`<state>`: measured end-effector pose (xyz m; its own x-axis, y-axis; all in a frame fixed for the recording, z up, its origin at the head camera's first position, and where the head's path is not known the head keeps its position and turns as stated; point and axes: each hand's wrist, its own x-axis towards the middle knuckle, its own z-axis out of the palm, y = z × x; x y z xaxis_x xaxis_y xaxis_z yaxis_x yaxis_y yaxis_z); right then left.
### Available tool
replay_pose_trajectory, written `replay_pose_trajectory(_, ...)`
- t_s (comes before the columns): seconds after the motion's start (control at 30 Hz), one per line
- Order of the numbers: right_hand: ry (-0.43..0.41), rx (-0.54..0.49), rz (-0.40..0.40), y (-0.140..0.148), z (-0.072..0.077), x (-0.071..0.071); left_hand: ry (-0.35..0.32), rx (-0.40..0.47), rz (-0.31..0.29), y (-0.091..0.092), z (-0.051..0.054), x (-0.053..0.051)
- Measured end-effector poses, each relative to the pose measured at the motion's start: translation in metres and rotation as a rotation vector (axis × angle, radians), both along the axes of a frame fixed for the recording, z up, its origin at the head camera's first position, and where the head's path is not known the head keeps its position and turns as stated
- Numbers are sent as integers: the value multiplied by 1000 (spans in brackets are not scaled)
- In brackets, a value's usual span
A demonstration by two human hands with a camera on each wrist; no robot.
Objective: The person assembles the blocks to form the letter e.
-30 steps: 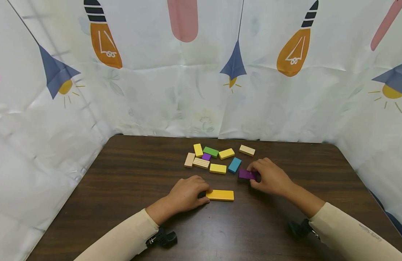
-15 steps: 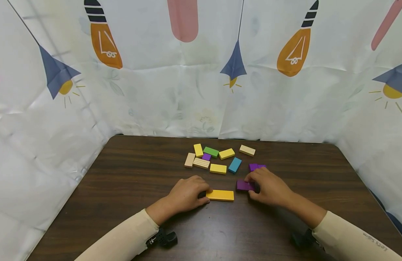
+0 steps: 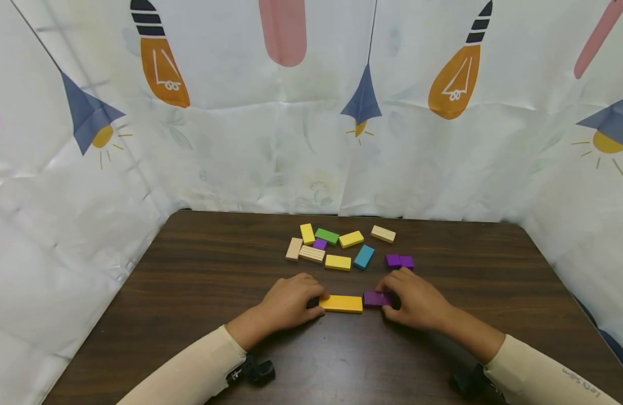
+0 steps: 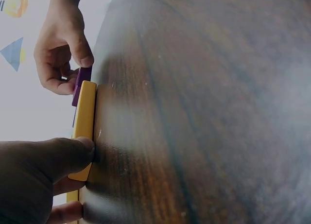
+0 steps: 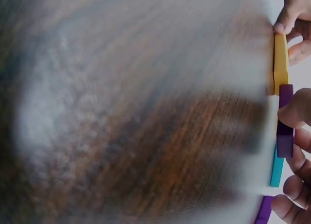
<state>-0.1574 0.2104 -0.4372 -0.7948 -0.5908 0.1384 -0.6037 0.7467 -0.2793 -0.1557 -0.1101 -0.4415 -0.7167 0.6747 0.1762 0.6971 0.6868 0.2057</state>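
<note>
The left hand (image 3: 292, 301) pinches the left end of a long yellow block (image 3: 342, 304) lying on the table; in the left wrist view its thumb lies on that block (image 4: 85, 112). The right hand (image 3: 418, 298) pinches a purple block (image 3: 376, 298) between thumb and fingers, just off the yellow block's right end. In the right wrist view the purple block (image 5: 285, 119) overlaps the yellow one (image 5: 281, 59); whether they touch I cannot tell. Behind the right hand lie two smaller purple pieces (image 3: 400, 261), side by side.
Farther back on the dark wooden table (image 3: 215, 247) lie a blue block (image 3: 364, 256), a green block (image 3: 326, 235), a small purple piece (image 3: 319, 243), several yellow ones (image 3: 338, 262) and plain wooden ones (image 3: 312, 253). A patterned cloth (image 3: 230, 152) hangs behind.
The right hand has brought the purple block toward the front and slightly left, beside the yellow block's right end, uncovering the two purple pieces. The left hand has stayed in place.
</note>
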Motion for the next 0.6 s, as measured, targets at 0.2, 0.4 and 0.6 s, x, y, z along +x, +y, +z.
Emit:
replay_pose_trajectory(0.2, -1, -3, 16, -1, -3, 2, 0, -1, -3, 0, 1, 0)
replay_pose_trajectory(0.4, -45, 20, 11, -3, -2, 3, 7, 5, -5, 0, 1, 0)
replay_pose_trajectory(0.6, -60, 18, 21, -7, -1, 5, 20, 19, -14, -2, -1, -1)
